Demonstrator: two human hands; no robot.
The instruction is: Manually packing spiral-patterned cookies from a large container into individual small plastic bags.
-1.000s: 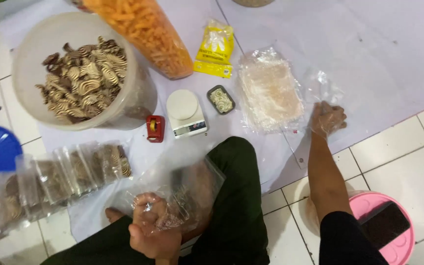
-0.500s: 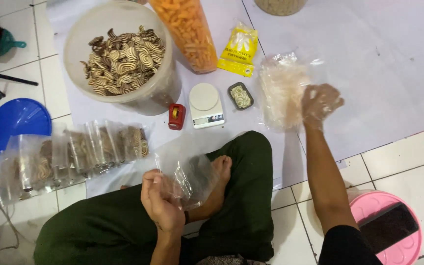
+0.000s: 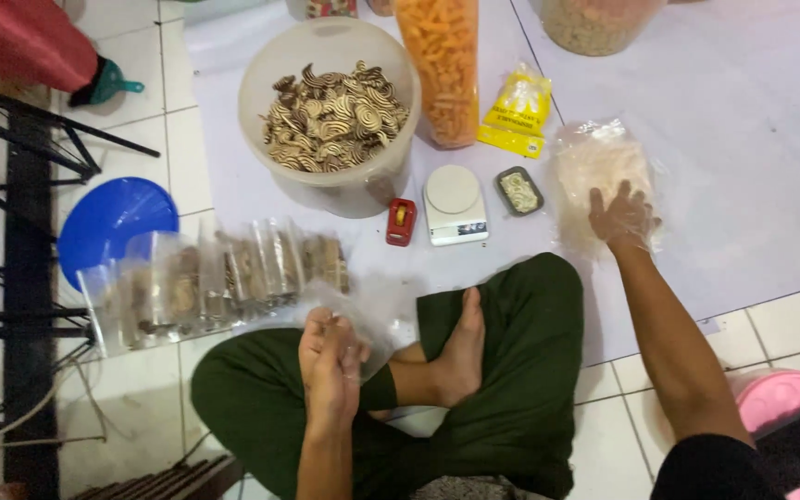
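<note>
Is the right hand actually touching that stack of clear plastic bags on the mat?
Touching. The head view shows the right hand, in a thin clear glove, resting flat on the stack of clear plastic bags, fingers spread with no gap.

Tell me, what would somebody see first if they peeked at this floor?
Probably the big round tub of brown-and-cream striped cookies at the top, with a tall bag of orange snacks beside it. Below the tub stands a row of filled clear packets. The right hand, in a thin clear glove, presses on a stack of clear plastic bags, while the left hand holds a clear bag above the lap.
</note>
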